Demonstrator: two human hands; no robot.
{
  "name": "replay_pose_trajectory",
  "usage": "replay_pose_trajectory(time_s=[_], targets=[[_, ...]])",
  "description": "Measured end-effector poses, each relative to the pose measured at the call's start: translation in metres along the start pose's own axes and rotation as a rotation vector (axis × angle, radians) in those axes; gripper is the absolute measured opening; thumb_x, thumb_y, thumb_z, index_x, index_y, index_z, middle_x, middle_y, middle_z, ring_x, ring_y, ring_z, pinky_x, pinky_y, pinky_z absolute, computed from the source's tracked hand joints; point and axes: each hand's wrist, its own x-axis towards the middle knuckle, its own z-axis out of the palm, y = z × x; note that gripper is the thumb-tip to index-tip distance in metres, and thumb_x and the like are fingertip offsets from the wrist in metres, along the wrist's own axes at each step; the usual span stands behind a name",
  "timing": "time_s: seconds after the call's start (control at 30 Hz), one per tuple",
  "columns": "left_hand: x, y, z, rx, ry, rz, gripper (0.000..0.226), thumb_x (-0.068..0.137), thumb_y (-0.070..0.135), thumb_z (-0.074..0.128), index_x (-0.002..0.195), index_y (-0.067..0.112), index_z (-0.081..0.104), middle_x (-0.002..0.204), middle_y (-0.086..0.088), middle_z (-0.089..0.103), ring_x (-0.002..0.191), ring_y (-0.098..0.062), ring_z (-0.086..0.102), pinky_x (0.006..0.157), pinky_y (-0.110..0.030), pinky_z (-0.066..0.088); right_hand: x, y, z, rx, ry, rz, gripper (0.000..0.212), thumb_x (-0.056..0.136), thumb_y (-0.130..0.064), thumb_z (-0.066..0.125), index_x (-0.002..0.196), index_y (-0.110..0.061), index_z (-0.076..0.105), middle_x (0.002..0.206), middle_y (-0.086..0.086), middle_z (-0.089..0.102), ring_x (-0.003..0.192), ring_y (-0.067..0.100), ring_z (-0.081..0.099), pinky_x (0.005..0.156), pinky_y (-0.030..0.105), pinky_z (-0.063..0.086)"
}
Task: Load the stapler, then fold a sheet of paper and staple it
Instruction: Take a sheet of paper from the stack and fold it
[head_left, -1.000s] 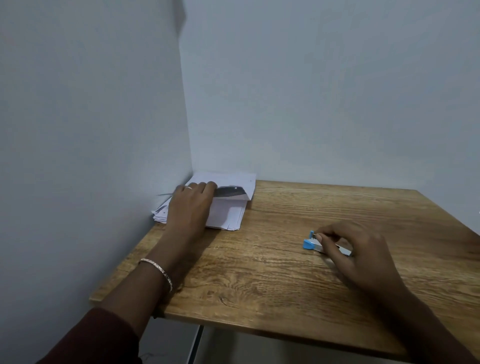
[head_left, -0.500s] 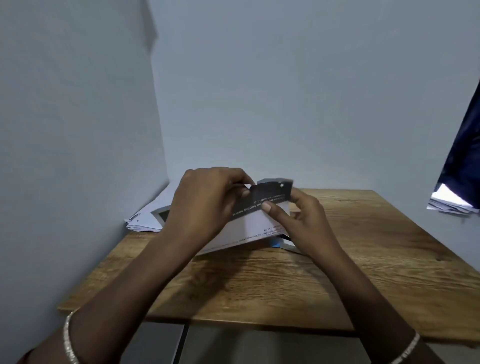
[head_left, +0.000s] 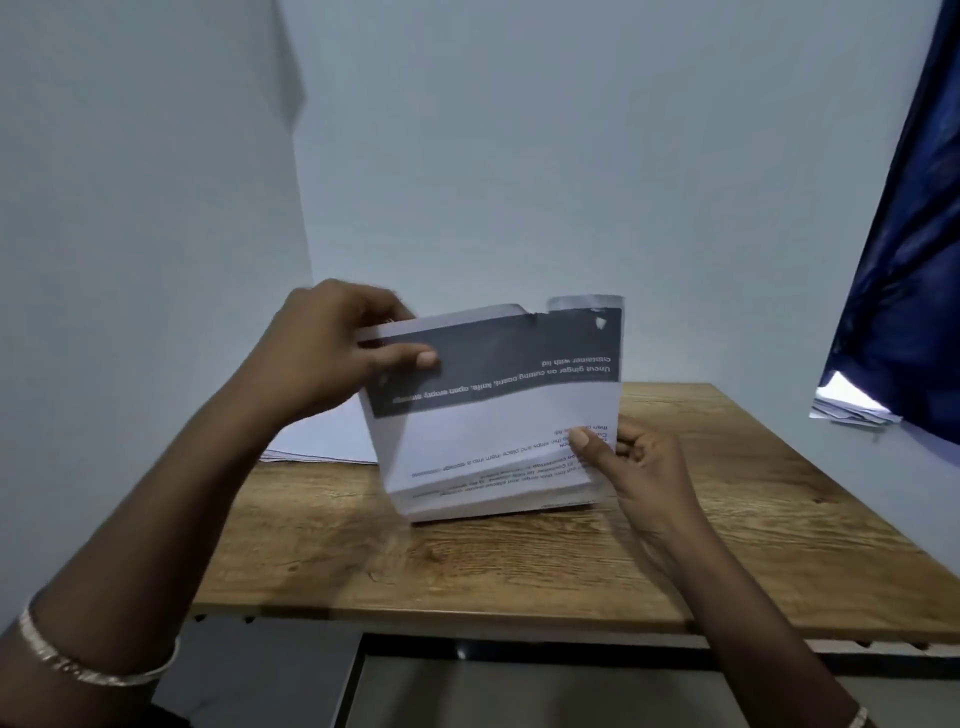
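A white sheet of paper (head_left: 483, 441) with a dark printed band across its top is held upright above the wooden table (head_left: 519, 561), bent over on itself near its lower edge. My left hand (head_left: 332, 358) pinches its upper left edge. My right hand (head_left: 639, 467) grips its lower right corner, thumb on the front. The stapler is hidden; I cannot see it behind the paper.
A pile of white sheets (head_left: 322, 441) lies at the back left of the table against the wall. A dark blue curtain (head_left: 904, 260) hangs at the right, with some papers (head_left: 852, 408) under it. Walls close off the left and back.
Both hands have lifted the sheet higher and spread it wider. One second ago the left hand lay on the paper pile and the right hand was at the blue stapler.
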Motion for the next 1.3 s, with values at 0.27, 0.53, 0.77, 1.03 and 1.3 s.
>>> replay_pose_trajectory(time_s=[0.27,0.53,0.77,1.03,1.3], targets=[[-0.065,-0.047,0.055,-0.864,0.056,-0.207,0.010,0.085,0.024,0.071,0.086,0.019,0.080,0.093,-0.001,0.080,0.092,-0.011,0.074,0.090,-0.034,0.061,-0.011,0.004,-0.004,0.057,0.001,0.030,0.043,0.070,-0.019,0.090,0.111,-0.016,0.077,0.110,0.008,0.080,0.105,0.026,0.076,0.081,0.030,0.063],[-0.088,-0.055,0.066,-0.471,0.462,-0.069,0.016,0.093,0.007,0.070,0.092,0.023,0.075,0.089,0.009,0.078,0.091,-0.005,0.072,0.078,-0.039,0.060,0.002,-0.040,0.023,-0.108,-0.055,-0.332,0.031,0.075,0.009,0.079,0.090,-0.018,0.082,0.089,0.000,0.082,0.086,0.014,0.077,0.070,0.021,0.060],[-0.107,-0.062,0.059,-0.439,0.381,0.042,0.015,0.089,0.019,0.074,0.101,0.026,0.079,0.104,0.014,0.079,0.103,-0.008,0.073,0.093,-0.025,0.055,-0.011,-0.008,0.043,-0.225,-0.033,-0.346,0.033,0.076,0.017,0.076,0.086,-0.015,0.080,0.090,-0.007,0.081,0.090,0.010,0.076,0.077,0.023,0.060],[-0.153,-0.075,0.078,-0.425,0.153,0.008,0.016,0.092,0.031,0.064,0.094,0.024,0.079,0.090,0.018,0.077,0.086,-0.001,0.072,0.074,-0.012,0.051,-0.044,0.026,0.022,-0.349,-0.235,-0.216,0.014,0.077,-0.023,0.082,0.089,-0.030,0.081,0.094,-0.007,0.080,0.092,0.012,0.076,0.083,0.027,0.061],[-0.131,-0.075,0.079,-0.563,0.067,-0.041,0.011,0.090,0.021,0.069,0.092,0.013,0.076,0.091,0.004,0.077,0.086,-0.008,0.072,0.076,-0.018,0.054,-0.038,0.024,0.019,-0.264,-0.363,-0.052,0.019,0.085,-0.006,0.079,0.098,-0.020,0.082,0.098,0.004,0.080,0.096,0.020,0.076,0.087,0.035,0.060]])
